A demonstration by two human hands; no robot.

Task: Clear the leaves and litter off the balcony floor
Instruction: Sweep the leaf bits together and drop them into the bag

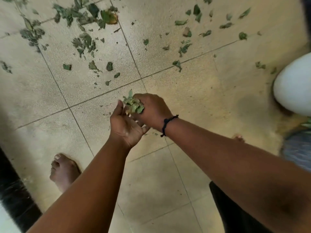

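A: Leaves (80,37) all over the far tiles of the balcony floor (193,91), thickest top left, thinner top right. Near tiles around the bare foot (64,170) are mostly bare, so room there.

B: Edges?

A: Dark strip (15,197) along the lower left, white rounded pot (293,84) at the right edge, can't see inside it.

B: Hands?

A: Right hand (154,111) is curled round a clump of leaves (133,104). Left hand (125,125) is cupped loosely, palm up, touching the clump, the 2 hands together.
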